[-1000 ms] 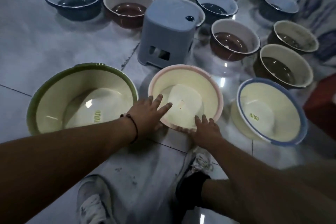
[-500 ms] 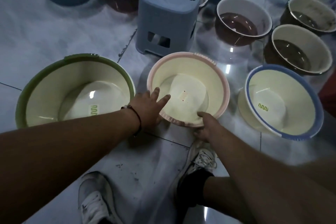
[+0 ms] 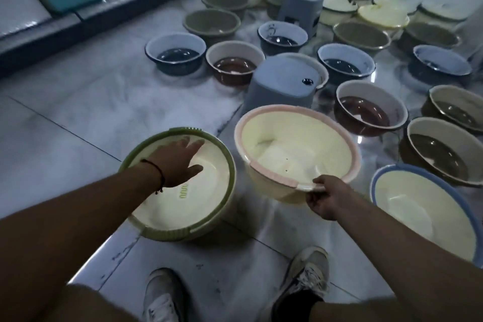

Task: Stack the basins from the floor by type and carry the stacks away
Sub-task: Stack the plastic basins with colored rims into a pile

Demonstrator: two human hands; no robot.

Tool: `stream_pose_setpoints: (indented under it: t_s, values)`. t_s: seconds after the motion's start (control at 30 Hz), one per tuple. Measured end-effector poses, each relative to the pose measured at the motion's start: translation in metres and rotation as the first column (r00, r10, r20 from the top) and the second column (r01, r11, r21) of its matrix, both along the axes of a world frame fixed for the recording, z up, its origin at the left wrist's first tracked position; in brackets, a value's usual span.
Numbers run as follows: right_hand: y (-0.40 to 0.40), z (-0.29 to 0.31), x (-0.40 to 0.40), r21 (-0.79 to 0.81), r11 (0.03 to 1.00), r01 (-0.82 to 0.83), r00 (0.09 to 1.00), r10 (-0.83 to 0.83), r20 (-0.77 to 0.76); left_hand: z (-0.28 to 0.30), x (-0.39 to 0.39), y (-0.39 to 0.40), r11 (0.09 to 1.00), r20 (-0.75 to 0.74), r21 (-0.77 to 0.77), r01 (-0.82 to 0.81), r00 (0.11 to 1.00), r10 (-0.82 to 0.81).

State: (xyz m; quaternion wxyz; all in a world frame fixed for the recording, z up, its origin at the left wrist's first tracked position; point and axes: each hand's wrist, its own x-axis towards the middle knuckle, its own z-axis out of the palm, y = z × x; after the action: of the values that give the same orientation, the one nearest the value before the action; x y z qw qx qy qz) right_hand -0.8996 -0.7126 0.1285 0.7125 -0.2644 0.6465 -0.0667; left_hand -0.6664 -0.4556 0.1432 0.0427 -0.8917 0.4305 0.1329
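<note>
While the left hand (image 3: pixel 176 162) reaches flat over the green-rimmed basin (image 3: pixel 167 233), fingers spread and relaxed, gripping nothing, that basin sits on the tiled floor (image 3: pixel 65 118) at lower left; can't tell if the palm touches the inside. Black cord bracelet (image 3: pixel 156 172) on the left wrist. Just right of it, the pink-rimmed basin (image 3: pixel 295 149) is tilted, near edge pinched by the right hand (image 3: pixel 324 196), fingers curled round the rim at its handle tab. Behind it a grey plastic stool (image 3: pixel 282 81) stands among the smaller basins. Further right, the blue-rimmed basin (image 3: pixel 423 206) rests on the floor, apart from the pink one. Many more basins, blue, brown, olive, cream, fill the floor behind. Two sneakers (image 3: pixel 305 282) at bottom centre. Shelving along the upper left, blurred.
</note>
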Motion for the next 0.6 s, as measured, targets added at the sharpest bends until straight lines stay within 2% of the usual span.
stream_pose_setpoints:
  t_s: [0.1,0.2,0.27,0.33,0.4,0.5,0.6]
  values:
    - [0.016,0.039,0.017,-0.096,0.99,-0.108,0.991,0.114,0.066,0.027,-0.002,0.034,0.971,-0.138,-0.157,-0.181,0.977,0.16]
    - [0.045,0.064,0.04,-0.147,0.962,-0.229,0.964,0.245,0.105,0.04,-0.004,0.063,0.866,-0.347,-0.288,-0.409,0.888,0.303]
    - [0.068,0.071,0.059,-0.135,0.939,-0.316,0.937,0.331,0.11,0.04,-0.003,0.083,0.765,-0.478,-0.295,-0.572,0.782,0.4]
    - [0.091,0.07,0.079,-0.113,0.905,-0.41,0.903,0.42,0.092,0.035,-0.004,0.102,0.643,-0.637,-0.29,-0.709,0.644,0.423]
    - [0.111,0.061,0.098,-0.089,0.866,-0.493,0.865,0.498,0.057,0.027,-0.004,0.12,0.534,-0.734,-0.264,-0.803,0.526,0.429]
    - [0.135,0.036,0.122,-0.058,0.806,-0.589,0.808,0.59,0.003,-0.002,0.002,0.154,0.448,-0.754,-0.184,-0.875,0.417,0.506]
    - [0.151,-0.004,0.142,-0.107,0.726,-0.679,0.734,0.671,-0.105,-0.041,0.014,0.177,0.445,-0.695,-0.083,-0.892,0.372,0.615]
